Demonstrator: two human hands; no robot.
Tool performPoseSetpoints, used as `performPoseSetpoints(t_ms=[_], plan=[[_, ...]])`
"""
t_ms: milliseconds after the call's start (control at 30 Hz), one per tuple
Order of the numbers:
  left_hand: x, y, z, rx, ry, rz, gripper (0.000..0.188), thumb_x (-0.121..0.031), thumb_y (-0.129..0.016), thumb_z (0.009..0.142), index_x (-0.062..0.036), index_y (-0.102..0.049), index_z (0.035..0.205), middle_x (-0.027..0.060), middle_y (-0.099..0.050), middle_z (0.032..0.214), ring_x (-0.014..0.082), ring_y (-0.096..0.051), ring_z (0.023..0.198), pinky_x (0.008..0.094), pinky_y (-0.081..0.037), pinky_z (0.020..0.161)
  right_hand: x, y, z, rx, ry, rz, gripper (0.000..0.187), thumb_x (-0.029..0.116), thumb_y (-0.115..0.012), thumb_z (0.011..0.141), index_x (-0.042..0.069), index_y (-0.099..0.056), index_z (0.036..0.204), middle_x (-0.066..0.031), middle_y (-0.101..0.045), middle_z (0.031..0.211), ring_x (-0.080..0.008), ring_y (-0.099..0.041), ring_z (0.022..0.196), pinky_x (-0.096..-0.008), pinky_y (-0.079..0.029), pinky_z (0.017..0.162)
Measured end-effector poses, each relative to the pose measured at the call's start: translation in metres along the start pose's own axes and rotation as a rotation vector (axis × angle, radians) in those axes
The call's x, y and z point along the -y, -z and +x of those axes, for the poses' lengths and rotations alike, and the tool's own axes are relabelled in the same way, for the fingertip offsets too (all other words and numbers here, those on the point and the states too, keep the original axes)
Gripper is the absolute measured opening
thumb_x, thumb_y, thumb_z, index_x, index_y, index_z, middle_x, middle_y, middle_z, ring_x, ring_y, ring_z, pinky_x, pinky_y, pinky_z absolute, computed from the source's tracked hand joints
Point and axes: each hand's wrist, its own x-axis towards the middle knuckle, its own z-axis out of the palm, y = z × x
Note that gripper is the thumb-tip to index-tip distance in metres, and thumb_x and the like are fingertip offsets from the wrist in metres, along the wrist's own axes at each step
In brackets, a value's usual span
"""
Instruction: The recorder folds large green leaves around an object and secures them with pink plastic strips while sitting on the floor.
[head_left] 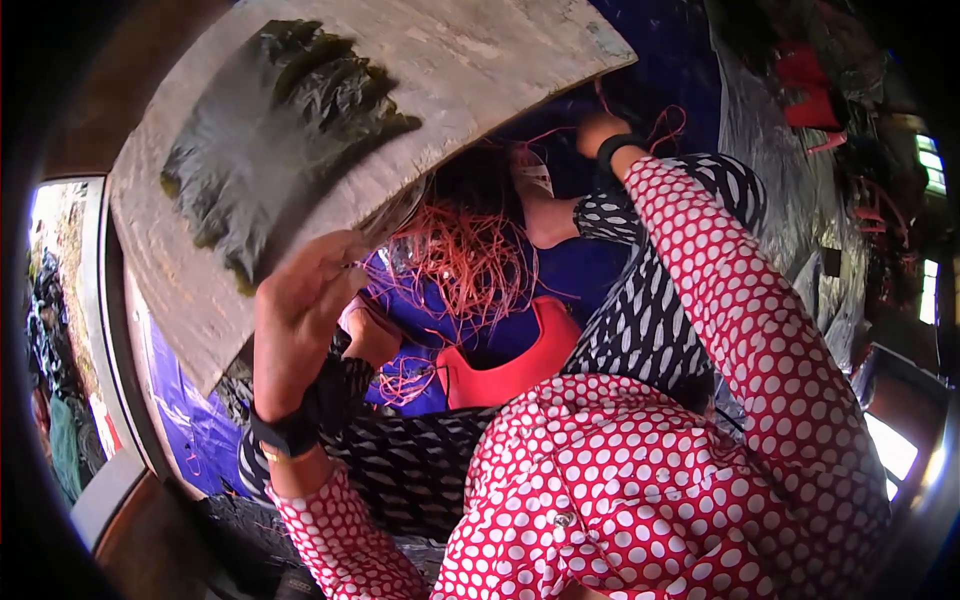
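A stack of dark green, wrinkled leaves (290,130) lies on a pale, worn board (470,60). My left hand (300,305) is raised beside the board's near edge, fingers bent together. At its fingertips a blurred, translucent strip (398,212) runs along that edge; what the fingers hold is unclear. Farther right, by the board's right corner, my right hand (603,132) is closed, with thin red string (668,125) around it. Below the board a tangled heap of red-orange strings (465,260) rests between my feet.
Blue sheeting (600,265) covers the floor. A red curved plastic piece (510,360) lies close to my lap. Grey plastic sheeting (770,190) hangs along the right, near a red object (805,85). A doorway frame (115,330) stands at the left.
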Motion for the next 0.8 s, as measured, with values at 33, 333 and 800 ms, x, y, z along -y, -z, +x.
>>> performPoseSetpoints(t_ms=[33,333,800], plan=[[-0.001,0.001,0.004,0.005,0.048,-0.017,0.025,-0.006,-0.059,0.086,0.0046,-0.057,0.109,0.0064,-0.063,0.088,0.0092,-0.057,0.08,0.0233,-0.047,0.069,0.014,-0.014,0.008,-0.006,0.116,0.008,0.031,0.023,-0.053,0.082,0.007,-0.066,0.104,-0.0163,-0.063,0.108,-0.0316,-0.061,0.1,-0.0409,-0.049,0.085],[-0.03,0.006,0.034,0.145,0.066,0.203,0.03,0.0,-0.064,0.074,0.0037,-0.059,0.103,0.0132,-0.064,0.094,0.0207,-0.062,0.082,0.0281,-0.047,0.071,0.109,-0.136,-0.009,0.463,0.508,0.176,0.028,0.009,-0.054,0.075,0.008,-0.067,0.1,-0.0153,-0.064,0.105,-0.0328,-0.06,0.102,-0.0399,-0.046,0.09],[-0.033,0.012,0.032,0.016,0.171,0.245,0.039,-0.006,-0.064,0.067,0.0057,-0.061,0.104,0.0137,-0.064,0.099,0.0206,-0.06,0.079,0.0283,-0.045,0.07,0.097,-0.321,-0.034,0.315,-0.056,0.381,0.025,0.024,-0.059,0.08,0.006,-0.066,0.096,-0.02,-0.065,0.097,-0.0305,-0.064,0.092,-0.0408,-0.051,0.074]])
